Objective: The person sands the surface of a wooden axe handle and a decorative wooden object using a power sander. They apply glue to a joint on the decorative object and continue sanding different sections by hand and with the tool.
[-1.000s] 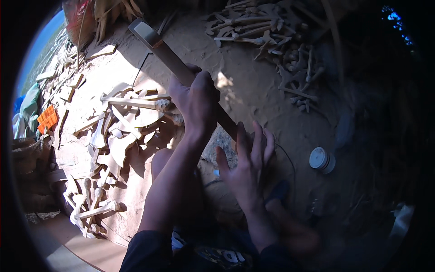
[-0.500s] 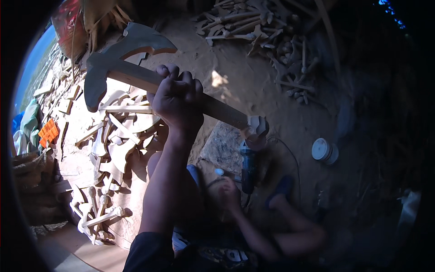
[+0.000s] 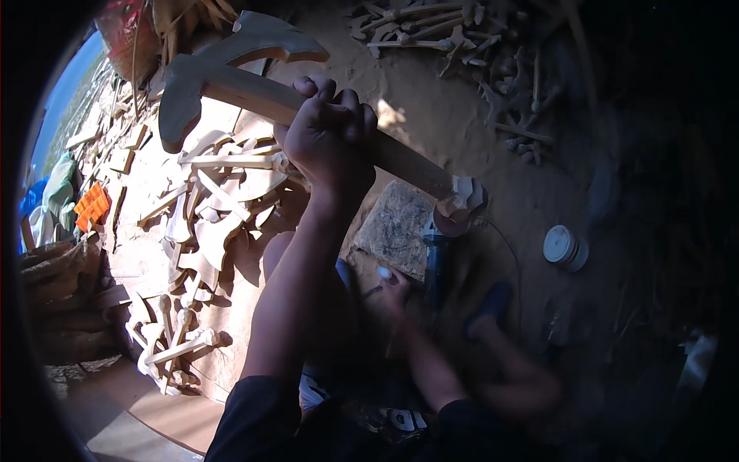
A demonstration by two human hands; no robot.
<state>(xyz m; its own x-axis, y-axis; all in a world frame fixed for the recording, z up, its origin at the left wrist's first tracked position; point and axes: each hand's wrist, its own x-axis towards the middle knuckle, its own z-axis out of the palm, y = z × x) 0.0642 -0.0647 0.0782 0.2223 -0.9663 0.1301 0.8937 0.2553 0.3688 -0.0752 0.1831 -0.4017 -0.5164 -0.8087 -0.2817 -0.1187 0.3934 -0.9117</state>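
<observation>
A pale wooden axe (image 3: 254,92) with a curved two-pointed head and a notched knob at the handle's end is raised in front of me. My left hand (image 3: 327,131) is closed around the middle of its handle. Lower down, my right hand (image 3: 396,292) is in shadow, its fingers at a small tool with a whitish, rounded end (image 3: 384,272). Whether they grip it is too dark to tell. Just right of that hand stands a dark, cylindrical corded power tool (image 3: 436,266), partly behind the knob. A flat grey stone (image 3: 394,223) lies beside it.
Many cut wooden pieces (image 3: 219,208) are heaped in sunlight on the left, with knobbed sticks (image 3: 181,346) nearer. Another pile of wooden parts (image 3: 431,31) lies at the far side. A white round container (image 3: 562,246) stands right. A thin cord crosses the ground near my foot (image 3: 489,312).
The view has shifted, so the surroundings appear displaced. My right hand has moved forward to the small white-ended tool. My left hand still holds the axe, at much the same angle.
</observation>
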